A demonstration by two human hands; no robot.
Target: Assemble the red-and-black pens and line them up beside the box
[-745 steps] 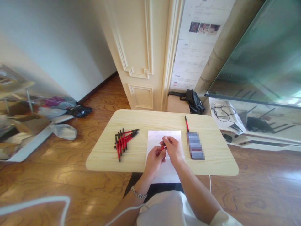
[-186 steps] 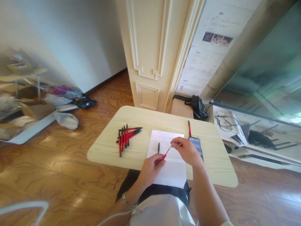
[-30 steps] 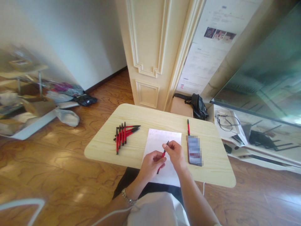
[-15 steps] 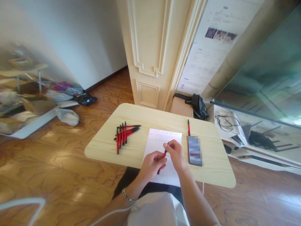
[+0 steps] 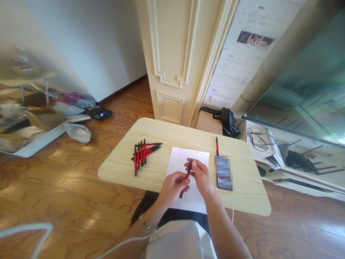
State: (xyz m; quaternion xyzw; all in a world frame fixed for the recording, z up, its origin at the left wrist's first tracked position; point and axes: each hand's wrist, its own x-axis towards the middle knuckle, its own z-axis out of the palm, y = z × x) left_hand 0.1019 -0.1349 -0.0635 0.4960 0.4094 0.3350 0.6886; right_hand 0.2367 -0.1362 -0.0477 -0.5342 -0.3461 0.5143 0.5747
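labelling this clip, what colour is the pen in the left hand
The pen is red with black ends; it shows in the head view.

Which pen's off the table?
The red-and-black pen held in the left hand over the paper, right hand at its far end; the other pens lie down.

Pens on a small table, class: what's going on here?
Someone's left hand holds a red and black pen above a sheet of paper, with the right hand at the pen's upper end. On the left of the table, other pens lie crossed in a pile. On the right lie a phone and, past its far end, another pen.
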